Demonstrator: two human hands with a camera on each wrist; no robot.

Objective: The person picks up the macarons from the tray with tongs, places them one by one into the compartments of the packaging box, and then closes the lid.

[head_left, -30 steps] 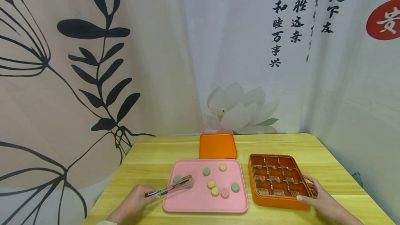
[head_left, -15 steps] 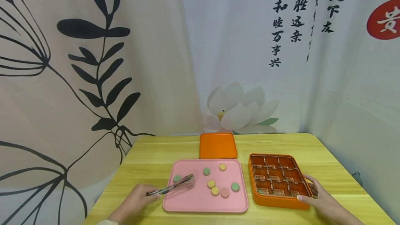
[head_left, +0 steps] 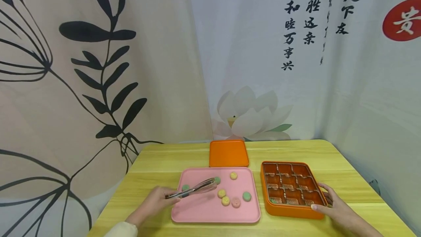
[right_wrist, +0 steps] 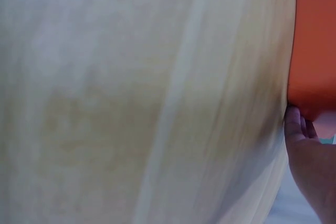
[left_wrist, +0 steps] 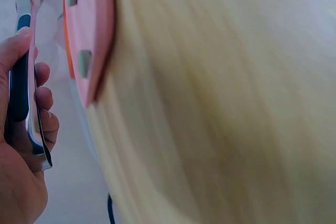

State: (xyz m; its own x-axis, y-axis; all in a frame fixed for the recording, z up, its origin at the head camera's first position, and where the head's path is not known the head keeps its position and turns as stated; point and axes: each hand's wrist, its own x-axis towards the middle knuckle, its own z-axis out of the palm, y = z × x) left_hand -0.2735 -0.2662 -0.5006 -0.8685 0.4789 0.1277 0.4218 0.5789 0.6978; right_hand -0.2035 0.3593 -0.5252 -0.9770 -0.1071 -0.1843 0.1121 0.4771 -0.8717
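Printed fabric backdrops, one with black leaves and one with a pale lotus and Chinese calligraphy, hang behind a yellow wooden table [head_left: 158, 164]. On the table lies a pink tray [head_left: 210, 211] scattered with small round sweets in green, yellow and pink. The left hand [head_left: 152, 204] grips a pair of metal tongs [head_left: 194, 189], fingers curled round the handles; the tong tips reach over the tray beside a green sweet [head_left: 217, 180] near the tray's far side. Another green sweet [head_left: 185, 188] sits just beside the tongs' shaft. To the right of the tray stands an orange box [head_left: 289, 211] divided into compartments, with one sweet visible in its near left compartment. The right hand [head_left: 335, 211] clasps the box's near right corner, thumb along the near rim. An orange lid [head_left: 228, 153] lies flat behind the tray.
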